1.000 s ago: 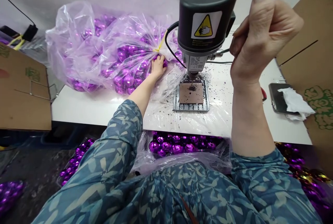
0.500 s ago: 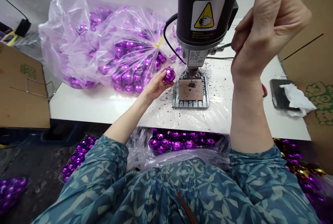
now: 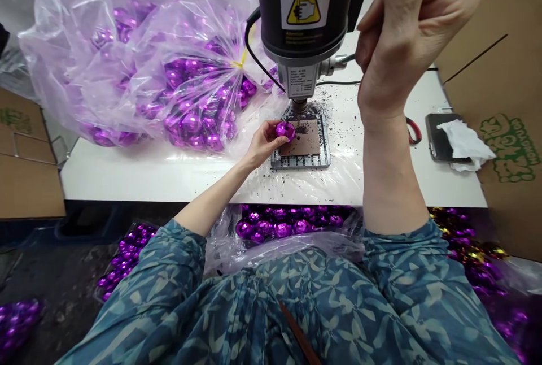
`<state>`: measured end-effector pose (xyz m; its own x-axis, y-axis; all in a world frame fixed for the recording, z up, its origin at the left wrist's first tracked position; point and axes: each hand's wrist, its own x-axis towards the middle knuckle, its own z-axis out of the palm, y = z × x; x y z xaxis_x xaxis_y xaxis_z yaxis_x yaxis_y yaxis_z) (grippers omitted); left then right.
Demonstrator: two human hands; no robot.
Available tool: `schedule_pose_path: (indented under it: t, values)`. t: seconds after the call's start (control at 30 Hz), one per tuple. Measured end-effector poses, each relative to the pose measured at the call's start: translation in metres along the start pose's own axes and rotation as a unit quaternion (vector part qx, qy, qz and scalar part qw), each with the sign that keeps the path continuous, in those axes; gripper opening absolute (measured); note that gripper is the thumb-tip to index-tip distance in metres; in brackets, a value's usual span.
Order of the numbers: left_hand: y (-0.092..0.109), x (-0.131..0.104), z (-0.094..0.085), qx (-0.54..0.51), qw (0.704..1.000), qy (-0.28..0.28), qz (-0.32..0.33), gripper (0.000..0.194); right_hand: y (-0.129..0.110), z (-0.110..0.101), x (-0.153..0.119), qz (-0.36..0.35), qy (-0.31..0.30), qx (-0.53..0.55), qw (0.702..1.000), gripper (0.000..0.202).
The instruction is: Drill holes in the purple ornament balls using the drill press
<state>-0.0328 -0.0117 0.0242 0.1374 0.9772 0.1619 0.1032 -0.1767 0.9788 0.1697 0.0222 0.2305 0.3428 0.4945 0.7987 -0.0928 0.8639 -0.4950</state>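
Observation:
My left hand pinches a shiny purple disco ball ornament between thumb and fingers, at the left edge of a brown board. That board, strewn with dark shavings, lies on the slotted metal base of a drill press. Just right of the ball, a thin drill bit points down from the chuck. Raised high at the right, my right hand is closed around the press's lever; the grip itself is hidden by my fingers.
A tied clear bag of purple ball ornaments stands left on the white table. More ornaments lie in plastic below its front edge. Right are red-handled pliers or scissors, a dark phone-like slab with tissue, and a cardboard box.
My left hand has carried the ornament right, from beside the base to over the board near the bit. The right hand keeps its hold; the whole view has shifted somewhat.

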Motion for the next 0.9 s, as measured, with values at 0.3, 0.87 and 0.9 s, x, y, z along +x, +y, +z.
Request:
schedule_pose_path:
  t: [0.3, 0.87, 0.9]
  values:
    - [-0.003, 0.015, 0.007, 0.132, 0.991, -0.015, 0.037, 0.069, 0.005, 0.002, -0.001, -0.016, -0.009, -0.011, 1.0, 0.058]
    - [-0.015, 0.012, 0.036, 0.12, 0.99, -0.005, 0.078, 0.064, 0.001, -0.002, -0.004, -0.021, -0.004, -0.04, 0.999, 0.065]
    - [-0.016, 0.012, 0.036, 0.119, 0.99, -0.005, 0.076, 0.065, 0.0, -0.003, -0.007, -0.022, -0.007, -0.047, 0.999, 0.064]
